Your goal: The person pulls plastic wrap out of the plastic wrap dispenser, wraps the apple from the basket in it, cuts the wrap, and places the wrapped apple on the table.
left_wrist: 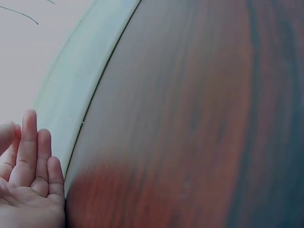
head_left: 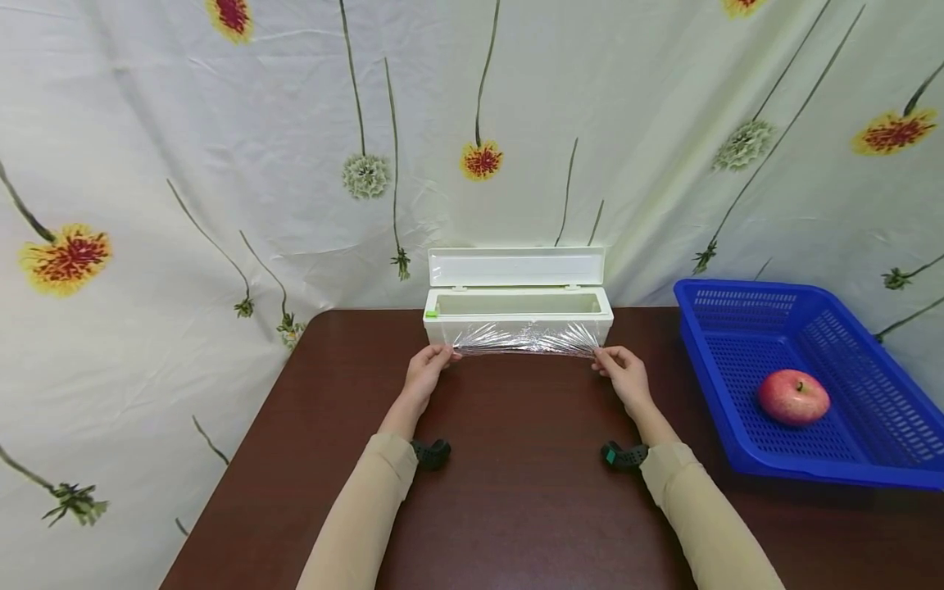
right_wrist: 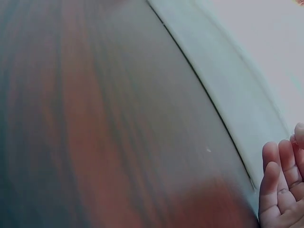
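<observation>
A white box (head_left: 437, 332) with its lid (head_left: 516, 267) raised stands at the table's far edge. Clear plastic wrap (head_left: 527, 338) stretches across its front, creased into shiny folds. My left hand (head_left: 429, 369) pinches the wrap's left corner between thumb and forefinger, and my right hand (head_left: 623, 373) pinches the right corner. In the left wrist view, the other fingers (left_wrist: 29, 147) extend beside the pinch. The right wrist view shows the right hand (right_wrist: 285, 190) at its edge, thumb and forefinger together. A small green tab (head_left: 431, 314) sits on the box's left rim.
On the right stands a blue plastic basket (head_left: 708, 385) holding a red apple (head_left: 794, 397). The dark brown table (head_left: 516, 492) reaches toward me beneath both arms. A flower-printed white curtain (head_left: 295, 123) hangs behind the table and along its left side.
</observation>
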`<state>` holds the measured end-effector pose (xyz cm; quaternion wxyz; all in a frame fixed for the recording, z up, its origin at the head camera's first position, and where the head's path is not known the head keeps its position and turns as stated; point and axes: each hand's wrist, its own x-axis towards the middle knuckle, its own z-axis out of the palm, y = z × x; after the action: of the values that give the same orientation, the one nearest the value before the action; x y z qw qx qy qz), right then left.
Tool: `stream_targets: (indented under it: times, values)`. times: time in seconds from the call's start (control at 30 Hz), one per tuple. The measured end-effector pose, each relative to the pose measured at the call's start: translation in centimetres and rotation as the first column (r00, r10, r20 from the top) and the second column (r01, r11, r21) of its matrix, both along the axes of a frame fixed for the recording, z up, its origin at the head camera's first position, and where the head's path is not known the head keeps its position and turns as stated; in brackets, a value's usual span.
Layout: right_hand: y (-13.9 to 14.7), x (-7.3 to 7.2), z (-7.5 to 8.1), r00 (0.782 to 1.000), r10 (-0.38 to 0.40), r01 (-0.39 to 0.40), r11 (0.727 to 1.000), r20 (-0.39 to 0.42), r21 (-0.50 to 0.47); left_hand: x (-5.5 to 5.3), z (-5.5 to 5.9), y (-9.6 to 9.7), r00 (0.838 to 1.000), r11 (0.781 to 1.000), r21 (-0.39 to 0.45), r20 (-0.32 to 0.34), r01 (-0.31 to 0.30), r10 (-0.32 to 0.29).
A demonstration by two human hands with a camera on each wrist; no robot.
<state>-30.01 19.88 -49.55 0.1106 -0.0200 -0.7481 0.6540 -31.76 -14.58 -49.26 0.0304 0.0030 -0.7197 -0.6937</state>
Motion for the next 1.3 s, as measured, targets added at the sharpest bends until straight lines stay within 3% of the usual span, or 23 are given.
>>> stream_targets:
  times: [0.23,0.27,0.57,1.3]
  values:
    - [-0.1,0.4,-0.1,1.000,0.006,-0.006,1.000,0.012,0.010,0.6,0.4,0.1,0.999,1.000,-0.004,0.020,-0.029,0.029]
    - [-0.1,0.4,-0.2,1.000,0.005,-0.005,1.000,0.012,0.010,0.4,0.1,0.0,0.999,0.999,-0.001,0.017,-0.034,0.034]
    - [-0.1,1.0,-0.2,1.000,0.007,-0.008,1.000,0.022,0.027,0.8,0.0,0.1,1.000,0.996,0.080,0.010,-0.026,0.025]
    - [-0.2,2.4,-0.3,1.000,0.004,-0.005,0.999,0.027,0.043,1.6,-0.2,0.1,0.999,0.995,0.097,-0.011,-0.029,0.030]
